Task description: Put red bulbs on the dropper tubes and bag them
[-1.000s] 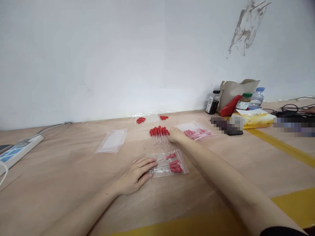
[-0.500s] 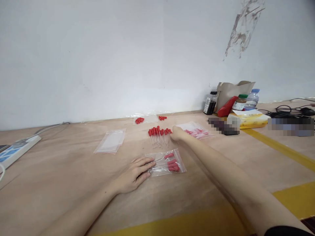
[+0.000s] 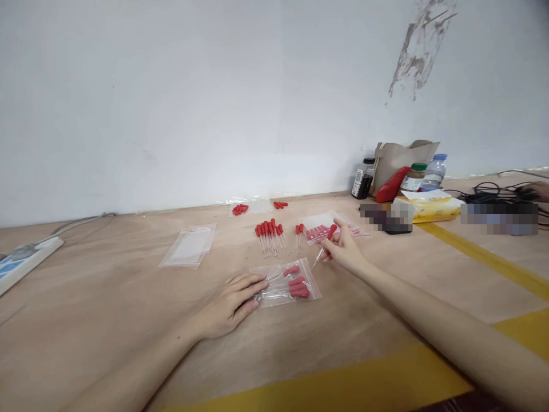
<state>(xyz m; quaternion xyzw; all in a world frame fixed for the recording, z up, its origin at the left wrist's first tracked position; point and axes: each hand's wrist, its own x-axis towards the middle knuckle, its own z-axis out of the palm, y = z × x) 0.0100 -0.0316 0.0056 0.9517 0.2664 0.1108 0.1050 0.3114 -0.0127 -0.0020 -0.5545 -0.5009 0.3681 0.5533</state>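
Note:
My left hand [image 3: 234, 303] lies flat, fingers stretched over the left end of a clear zip bag [image 3: 274, 294] that holds several red-bulbed droppers. Pinched in my right hand [image 3: 343, 246] is a glass dropper [image 3: 331, 231] with a red rubber bulb, its tip slanting down to the left, close to the bag's right edge. Behind the bag lies a row of loose droppers [image 3: 270, 234], with a separate pair [image 3: 299, 233] to its right. Filled zip bags [image 3: 326, 220] with more droppers sit just behind my right hand.
Flat clear bags [image 3: 191, 246] lie to the left. Loose red bulbs [image 3: 240, 210] rest near the wall. A power strip [image 3: 32, 260] is at far left. Bottles, a yellow tissue pack [image 3: 429, 207] and black cables [image 3: 493, 194] stand at right, where part of another person's hand [image 3: 538, 191] shows.
My right hand has moved right and nearer from the dropper row, now carrying one dropper. A pair of droppers lies apart from the others. My left hand stays on the bag.

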